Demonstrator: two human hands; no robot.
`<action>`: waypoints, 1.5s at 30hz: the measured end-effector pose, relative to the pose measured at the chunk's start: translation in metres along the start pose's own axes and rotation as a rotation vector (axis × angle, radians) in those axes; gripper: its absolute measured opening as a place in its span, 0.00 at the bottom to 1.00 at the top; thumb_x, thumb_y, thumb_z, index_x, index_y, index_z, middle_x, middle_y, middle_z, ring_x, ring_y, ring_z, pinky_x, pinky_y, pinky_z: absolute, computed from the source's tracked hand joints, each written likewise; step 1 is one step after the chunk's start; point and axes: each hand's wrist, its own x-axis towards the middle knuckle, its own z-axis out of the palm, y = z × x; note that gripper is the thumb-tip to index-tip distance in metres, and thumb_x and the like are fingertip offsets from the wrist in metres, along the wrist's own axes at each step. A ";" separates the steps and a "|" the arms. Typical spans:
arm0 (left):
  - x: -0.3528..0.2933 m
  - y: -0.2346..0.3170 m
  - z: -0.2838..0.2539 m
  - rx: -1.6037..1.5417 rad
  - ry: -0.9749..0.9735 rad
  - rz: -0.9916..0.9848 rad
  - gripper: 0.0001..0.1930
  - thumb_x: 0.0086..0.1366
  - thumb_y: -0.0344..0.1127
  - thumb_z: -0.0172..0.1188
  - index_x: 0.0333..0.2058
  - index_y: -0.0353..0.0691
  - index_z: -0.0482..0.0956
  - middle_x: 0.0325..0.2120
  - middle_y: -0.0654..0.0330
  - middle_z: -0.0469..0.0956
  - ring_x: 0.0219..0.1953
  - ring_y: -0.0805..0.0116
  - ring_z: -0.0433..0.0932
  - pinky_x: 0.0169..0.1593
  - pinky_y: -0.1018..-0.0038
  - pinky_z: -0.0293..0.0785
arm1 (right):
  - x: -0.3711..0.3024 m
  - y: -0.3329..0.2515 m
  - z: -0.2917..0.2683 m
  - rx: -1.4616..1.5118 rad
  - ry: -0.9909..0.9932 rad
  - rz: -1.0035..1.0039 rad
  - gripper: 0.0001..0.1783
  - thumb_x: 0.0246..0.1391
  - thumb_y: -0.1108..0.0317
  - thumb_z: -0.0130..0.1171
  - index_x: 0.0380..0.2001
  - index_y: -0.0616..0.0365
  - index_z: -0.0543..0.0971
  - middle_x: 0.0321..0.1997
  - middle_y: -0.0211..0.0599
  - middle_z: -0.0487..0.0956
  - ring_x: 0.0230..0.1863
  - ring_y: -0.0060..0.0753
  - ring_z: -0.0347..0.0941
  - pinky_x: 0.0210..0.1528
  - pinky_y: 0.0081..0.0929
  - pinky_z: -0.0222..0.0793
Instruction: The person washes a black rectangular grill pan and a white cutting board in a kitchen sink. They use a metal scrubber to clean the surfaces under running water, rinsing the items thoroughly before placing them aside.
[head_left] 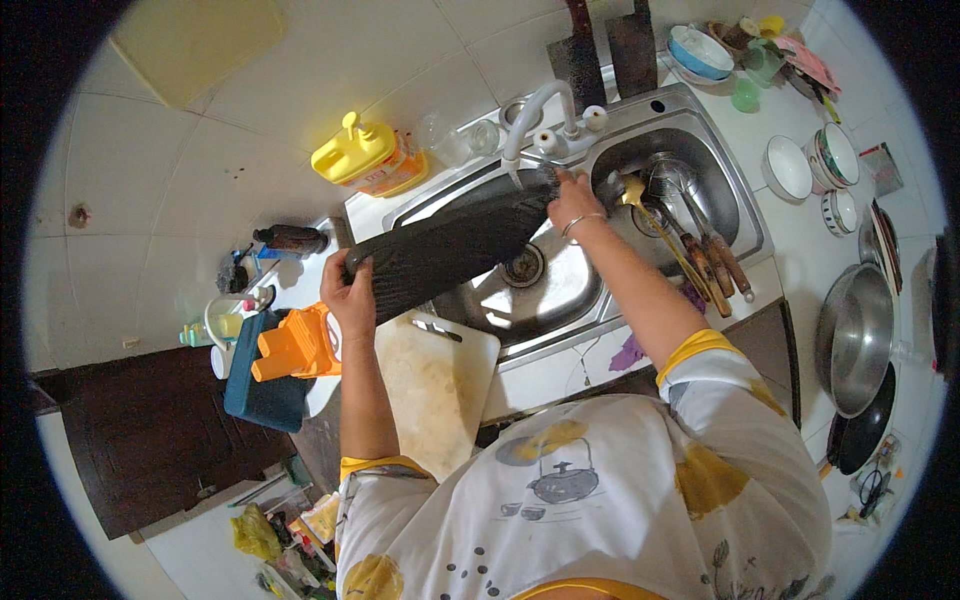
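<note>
The left grip (350, 285) is closed around the black panel (445, 250) at its eight o'clock end, the right grip (575, 200) at two. It slants over the sink (560, 290), the tap (570, 118) at one o'clock.

We look down from the wearer's head, through the left of two fisheye lenses worn side by side. Our view faces steeply downward and forward, with the wearer's patterned shirt (620, 480) nearest to us, below and between the hands. The left hand (350, 290) sits left of the middle and the right hand (575, 205) a little right of it, both farther from us than the shirt. We see the sink (565, 285) slantwise beneath them, the tiled wall (300, 150) beyond them, and, well right of the right hand, a metal pan (858, 340) near our curved rim.
</note>
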 end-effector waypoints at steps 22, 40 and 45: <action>0.016 -0.031 -0.021 -0.636 0.014 -0.186 0.08 0.59 0.23 0.51 0.37 0.38 0.71 0.32 0.67 0.70 0.35 0.78 0.68 0.42 0.83 0.64 | -0.072 0.052 -0.121 0.279 -0.044 -0.366 0.22 0.51 0.55 0.58 0.45 0.60 0.75 0.43 0.44 0.78 0.44 0.41 0.73 0.50 0.30 0.65; -0.067 -0.080 0.117 0.171 -0.386 -0.179 0.17 0.46 0.24 0.53 0.39 0.36 0.71 0.37 0.45 0.73 0.44 0.44 0.70 0.46 0.56 0.64 | -0.114 -0.044 -0.182 -0.367 0.323 -0.665 0.18 0.50 0.54 0.57 0.37 0.57 0.77 0.38 0.43 0.76 0.38 0.48 0.73 0.38 0.36 0.69; -0.063 0.004 0.122 0.014 -0.101 -0.092 0.24 0.44 0.29 0.57 0.44 0.37 0.68 0.42 0.48 0.71 0.49 0.48 0.67 0.52 0.51 0.58 | -0.115 -0.090 -0.158 -0.492 0.253 -0.675 0.18 0.50 0.53 0.56 0.36 0.55 0.77 0.36 0.44 0.76 0.36 0.49 0.74 0.35 0.40 0.70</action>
